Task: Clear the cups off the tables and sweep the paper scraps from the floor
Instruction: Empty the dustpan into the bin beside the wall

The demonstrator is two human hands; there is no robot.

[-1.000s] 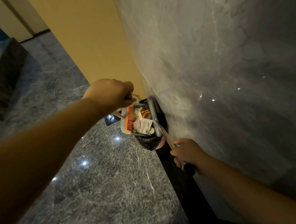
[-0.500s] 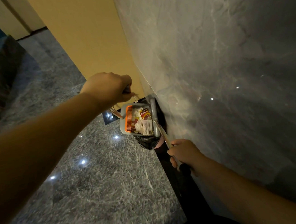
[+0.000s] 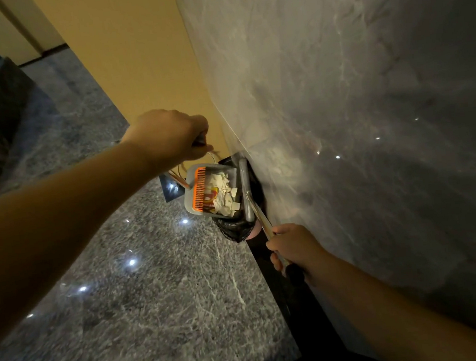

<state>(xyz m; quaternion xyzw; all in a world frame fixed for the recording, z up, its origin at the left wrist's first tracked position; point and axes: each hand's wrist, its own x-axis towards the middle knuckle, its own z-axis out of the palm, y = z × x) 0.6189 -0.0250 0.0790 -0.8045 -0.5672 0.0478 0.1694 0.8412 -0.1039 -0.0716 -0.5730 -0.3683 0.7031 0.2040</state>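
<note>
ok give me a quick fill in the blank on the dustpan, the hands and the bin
1. The grey dustpan is full of white ____ scraps.
2. The comb-like teeth on the dustpan are ____ in colour.
3. The bin below the dustpan is lined with a ____ bag.
4. The broom handle is gripped by the ____ hand.

Missing words: paper; orange; black; right

White paper scraps (image 3: 223, 192) heaped in tilted grey dustpan (image 3: 192, 198).

Grey marble floor (image 3: 157, 319), black-bagged bin (image 3: 234, 228) against wall
</note>
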